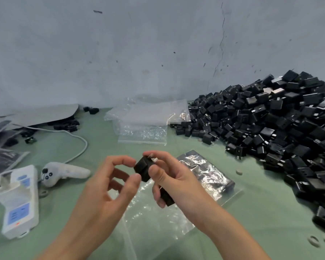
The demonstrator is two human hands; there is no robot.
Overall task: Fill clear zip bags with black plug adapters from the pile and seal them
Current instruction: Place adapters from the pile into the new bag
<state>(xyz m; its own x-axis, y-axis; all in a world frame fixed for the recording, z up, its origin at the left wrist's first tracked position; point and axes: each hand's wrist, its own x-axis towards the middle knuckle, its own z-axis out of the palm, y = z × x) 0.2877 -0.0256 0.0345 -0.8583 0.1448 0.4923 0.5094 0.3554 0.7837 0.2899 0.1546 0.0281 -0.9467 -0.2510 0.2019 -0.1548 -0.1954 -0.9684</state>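
on the far left a white handheld device (20, 201) is lying on the green table (251, 212), with a white controller (64, 173) just beside it. the left hand (109, 186) is hovering above the table with its fingers curled, its index and thumb tips reaching to the left edge of a black plug adapter (144, 168). whether they are pinching it or only touching it cannot be told. the right hand (169, 177) is gripping that adapter between thumb and forefinger, while its lower fingers are curling round a second adapter (166, 197).

beneath both hands an empty clear zip bag (154, 218) is lying flat, and its mouth is hard to make out. to the right a filled bag (206, 171) is resting on the table. further right the pile (270, 128) is banking up against the wall.

the step looks like readying adapters for loading. to do it well, the left hand should be freeing itself to lift and spread the bag's mouth. the right hand should be feeding the adapters in body first, so the prongs are not snagging the film. they should be settling side by side and well below the zip track before the seal is pressed from one end to the other.
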